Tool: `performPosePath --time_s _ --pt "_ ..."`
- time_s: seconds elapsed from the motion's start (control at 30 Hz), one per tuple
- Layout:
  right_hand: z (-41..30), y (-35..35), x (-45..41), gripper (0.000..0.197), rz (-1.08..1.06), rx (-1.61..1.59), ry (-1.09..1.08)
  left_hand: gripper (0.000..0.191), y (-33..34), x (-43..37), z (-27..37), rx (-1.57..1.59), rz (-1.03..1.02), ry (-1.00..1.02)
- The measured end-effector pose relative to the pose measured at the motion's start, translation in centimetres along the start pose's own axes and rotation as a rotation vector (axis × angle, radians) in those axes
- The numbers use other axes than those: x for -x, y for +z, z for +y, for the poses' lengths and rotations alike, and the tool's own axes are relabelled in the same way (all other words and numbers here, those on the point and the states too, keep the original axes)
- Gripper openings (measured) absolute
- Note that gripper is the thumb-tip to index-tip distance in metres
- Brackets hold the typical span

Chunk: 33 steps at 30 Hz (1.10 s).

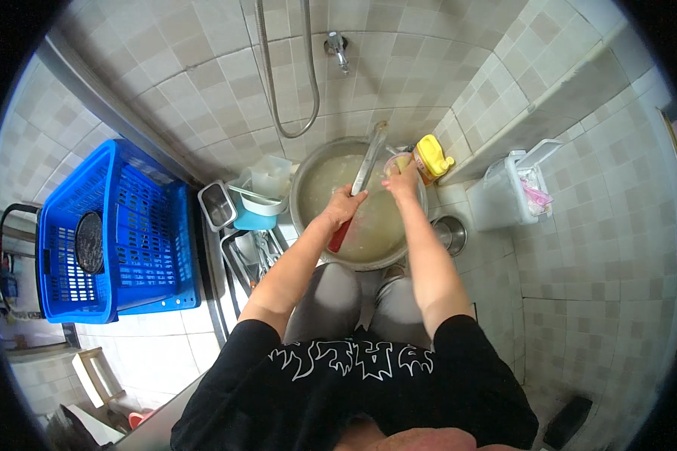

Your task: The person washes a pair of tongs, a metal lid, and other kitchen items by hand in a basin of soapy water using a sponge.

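Observation:
A wide metal basin [300,225] of cloudy water stands before me. My left hand [343,207] grips a long metal utensil [369,159] with a red handle, held slanting over the water. Its far end reaches past the basin's back rim. At the basin's right rim, my right hand [403,181] has its fingers around a small yellowish pad [400,162]. The pad is at a small pink-rimmed container [390,164], partly hidden by the fingers. Just beyond stands a yellow bottle [432,156] with a label.
Left of the basin are white plastic containers [271,177], a steel pan [217,206] and a tray of metal utensils [248,253]. A blue crate [146,237] stands further left. To the right are a metal bowl [450,235] and a white bin [493,197]. A tap [337,51] and hose [315,96] are ahead.

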State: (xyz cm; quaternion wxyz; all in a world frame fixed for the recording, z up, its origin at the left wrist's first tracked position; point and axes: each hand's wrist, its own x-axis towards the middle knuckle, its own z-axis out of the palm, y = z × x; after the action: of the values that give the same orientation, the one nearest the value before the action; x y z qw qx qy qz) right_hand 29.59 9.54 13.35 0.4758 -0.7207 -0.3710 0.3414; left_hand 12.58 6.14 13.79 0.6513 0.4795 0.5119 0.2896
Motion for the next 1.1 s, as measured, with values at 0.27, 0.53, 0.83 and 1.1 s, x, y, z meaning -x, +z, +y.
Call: performPosePath --time_s 0.27,0.53,0.83,1.1 --pt "4.9 -0.9 0.9 0.054 -0.42 0.606 -0.346 0.04 -1.1 -2.5 -6.7 -0.515 -0.027 -0.013" --pt "13.3 3.2 -6.2 0.049 -0.453 0.665 0.001 0.024 -0.8 -3.5 -12.9 -0.568 -0.184 -0.009" --pt "27.7 -2.7 -8.7 0.028 -0.326 1.118 -0.163 0.025 0.3 -6.3 -15.8 -0.678 -0.23 0.048" --pt "17.9 3.4 -2.8 0.027 -0.279 0.639 -0.241 0.028 1.6 -5.9 -12.6 -0.567 -0.212 -0.358"
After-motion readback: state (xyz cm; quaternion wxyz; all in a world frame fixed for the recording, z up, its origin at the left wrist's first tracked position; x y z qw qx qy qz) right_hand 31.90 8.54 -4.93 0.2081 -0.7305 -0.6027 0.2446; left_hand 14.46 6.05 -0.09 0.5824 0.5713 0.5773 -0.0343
